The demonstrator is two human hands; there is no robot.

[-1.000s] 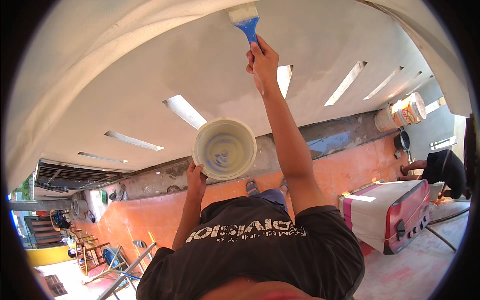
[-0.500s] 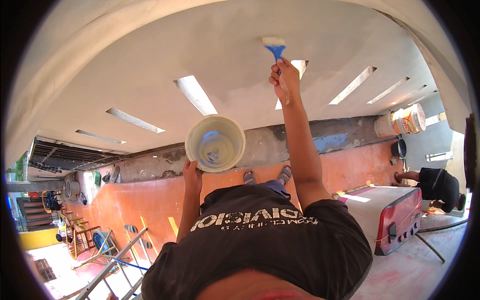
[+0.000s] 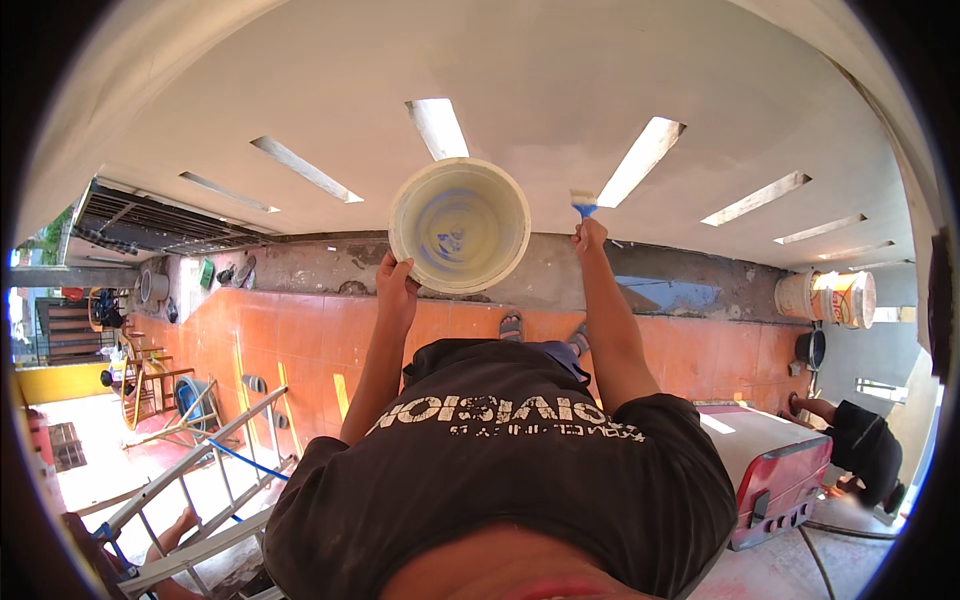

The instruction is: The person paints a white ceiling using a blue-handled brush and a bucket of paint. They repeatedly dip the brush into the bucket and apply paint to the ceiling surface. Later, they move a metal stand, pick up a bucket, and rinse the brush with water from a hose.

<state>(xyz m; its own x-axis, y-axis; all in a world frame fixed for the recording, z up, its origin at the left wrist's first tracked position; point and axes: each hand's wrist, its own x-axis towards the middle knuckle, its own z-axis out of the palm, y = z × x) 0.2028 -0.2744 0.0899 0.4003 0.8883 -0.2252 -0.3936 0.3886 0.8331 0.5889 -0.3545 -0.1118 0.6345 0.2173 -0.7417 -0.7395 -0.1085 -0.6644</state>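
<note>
My left hand (image 3: 398,277) grips the near-left rim of a pale round bucket (image 3: 510,222), raised in front of me. Thin, watery liquid shows at its bottom, with bluish glints. In my right hand (image 3: 590,236) is a paintbrush (image 3: 583,205) with a blue handle and pale bristles, its fingers closed round the handle. The brush points away from me, to the right of the bucket and close to the lower part of the pale plastered wall (image 3: 560,110). Whether the bristles touch the wall I cannot tell.
Slanted slots (image 3: 640,165) pierce the wall. Orange tiles (image 3: 300,325) cover the floor. A metal ladder (image 3: 200,490) stands at lower left, with a person's limb beside it. White buckets (image 3: 840,298) lie at right, near a red-and-white vehicle (image 3: 775,480) and a bending person (image 3: 865,445).
My right hand has brought the brush down from high on the wall to lower, beside the bucket. The bucket has shifted up and right in view. The whole view has tilted.
</note>
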